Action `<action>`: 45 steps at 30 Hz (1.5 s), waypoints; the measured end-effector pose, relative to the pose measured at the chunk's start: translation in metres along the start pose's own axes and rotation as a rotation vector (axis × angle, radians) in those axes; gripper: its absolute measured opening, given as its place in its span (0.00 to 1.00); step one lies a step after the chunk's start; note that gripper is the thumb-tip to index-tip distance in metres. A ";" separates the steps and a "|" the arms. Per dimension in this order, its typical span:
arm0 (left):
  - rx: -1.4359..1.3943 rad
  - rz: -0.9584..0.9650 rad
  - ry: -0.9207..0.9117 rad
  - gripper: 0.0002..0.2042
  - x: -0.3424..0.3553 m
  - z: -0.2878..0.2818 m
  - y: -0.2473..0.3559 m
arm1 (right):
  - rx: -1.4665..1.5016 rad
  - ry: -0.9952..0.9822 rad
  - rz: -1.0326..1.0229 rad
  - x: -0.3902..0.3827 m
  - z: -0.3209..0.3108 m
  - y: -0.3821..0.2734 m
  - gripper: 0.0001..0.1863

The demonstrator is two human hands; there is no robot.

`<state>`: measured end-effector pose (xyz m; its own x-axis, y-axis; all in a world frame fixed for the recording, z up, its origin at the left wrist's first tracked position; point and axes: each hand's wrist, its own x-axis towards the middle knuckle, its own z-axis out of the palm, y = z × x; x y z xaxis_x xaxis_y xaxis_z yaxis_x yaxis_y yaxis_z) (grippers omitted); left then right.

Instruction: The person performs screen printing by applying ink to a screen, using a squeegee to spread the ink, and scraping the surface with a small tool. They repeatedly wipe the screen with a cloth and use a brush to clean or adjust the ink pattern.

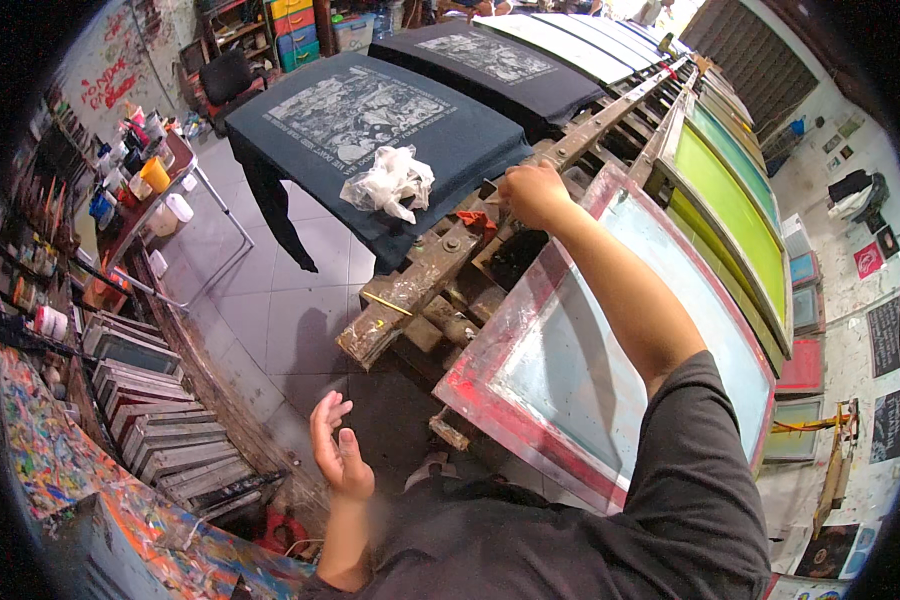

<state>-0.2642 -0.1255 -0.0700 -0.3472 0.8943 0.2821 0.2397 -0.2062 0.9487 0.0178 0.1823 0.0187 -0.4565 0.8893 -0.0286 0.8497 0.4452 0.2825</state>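
Observation:
My right hand reaches out over the wooden rail, beside the near corner of a dark T-shirt spread on a board. Its fingers are curled downward, and what they hold, if anything, is hidden. A crumpled white plastic bag lies on the shirt below a pale printed design. Just below my right hand is a small orange-red cloth or rag. Raised near my body, my left hand is empty, its fingers loosely bent and apart. Under my right forearm leans a red-edged printing screen.
Another dark printed T-shirt lies on the board beyond. Yellow-green screens line the right side. At left stand a table crowded with containers and a rack of frames. A thin yellow stick rests on the rail.

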 end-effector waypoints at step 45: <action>0.297 0.318 -1.344 0.22 -0.110 0.247 0.285 | 0.290 1.751 1.805 -1.012 -0.048 -0.213 0.18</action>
<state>0.0657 -0.1843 0.1338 0.8330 0.5522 -0.0336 0.3807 -0.5282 0.7590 0.2861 -0.8175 0.0340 0.7677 -0.4872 0.4162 0.4179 -0.1116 -0.9016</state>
